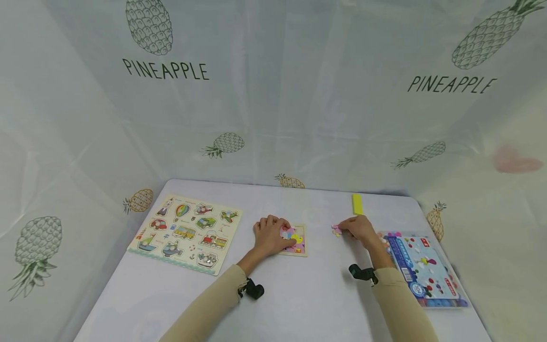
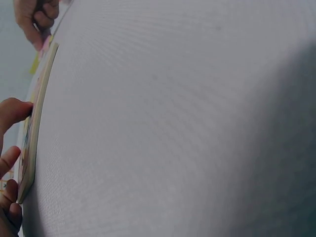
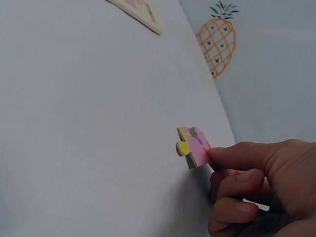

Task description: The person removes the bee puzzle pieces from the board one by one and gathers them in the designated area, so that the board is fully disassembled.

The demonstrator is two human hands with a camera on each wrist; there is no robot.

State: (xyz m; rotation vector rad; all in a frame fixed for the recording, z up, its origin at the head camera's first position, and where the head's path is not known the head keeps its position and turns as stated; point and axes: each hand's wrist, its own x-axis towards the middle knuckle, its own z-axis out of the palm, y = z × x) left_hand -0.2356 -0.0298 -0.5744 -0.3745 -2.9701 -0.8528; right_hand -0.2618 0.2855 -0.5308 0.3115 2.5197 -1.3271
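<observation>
My right hand [image 1: 359, 227] pinches a pink and yellow jigsaw piece [image 3: 197, 148] between thumb and fingers, just over the table and to the right of a small jigsaw board [image 1: 301, 237]. That board has a pale wooden frame with a pink and yellow picture partly filled in. Across its left side lies my left hand [image 1: 270, 236], holding it with thumb on the face and fingers bent at the edge. The hand covers part of the picture. In the left wrist view the board [image 2: 37, 133] appears nearly edge-on.
A large vehicle puzzle board [image 1: 188, 232] lies on the left of the white table [image 1: 295, 294]. At the right is a clear box [image 1: 427, 268] with a blue printed sheet and colourful pieces. Behind my right hand lies a yellow block [image 1: 356, 204]. Pineapple-printed cloth [image 1: 273, 104] surrounds the table.
</observation>
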